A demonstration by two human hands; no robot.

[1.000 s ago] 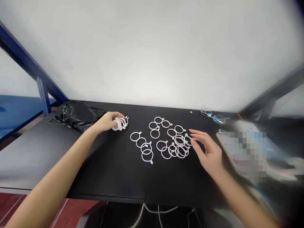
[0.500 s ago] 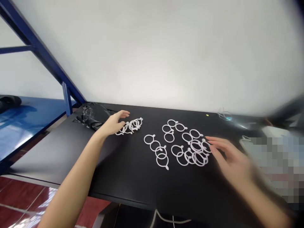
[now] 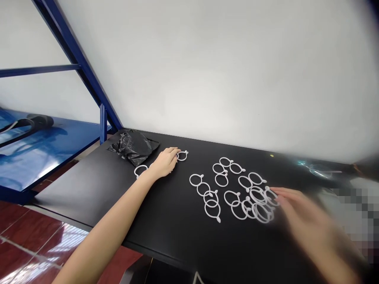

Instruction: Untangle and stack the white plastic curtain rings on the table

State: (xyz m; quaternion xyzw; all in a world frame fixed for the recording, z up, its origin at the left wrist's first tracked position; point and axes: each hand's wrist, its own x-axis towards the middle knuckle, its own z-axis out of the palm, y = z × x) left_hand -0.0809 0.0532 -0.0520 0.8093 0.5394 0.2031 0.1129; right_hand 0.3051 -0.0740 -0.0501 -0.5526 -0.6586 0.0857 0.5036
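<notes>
Covering some white rings (image 3: 181, 159) on a black table (image 3: 177, 227) with the left hand (image 3: 164, 163), palm down, fingers loosely together, can't tell if gripping tbh. Holding the right hand (image 3: 299, 209) at the right side of the bigger ring pile (image 3: 257, 202), thumb and fingertips by one ring (image 3: 267, 189), too blurry to call pinched. Also spotting a crumpled black bag (image 3: 138, 146) near the left hand.
</notes>
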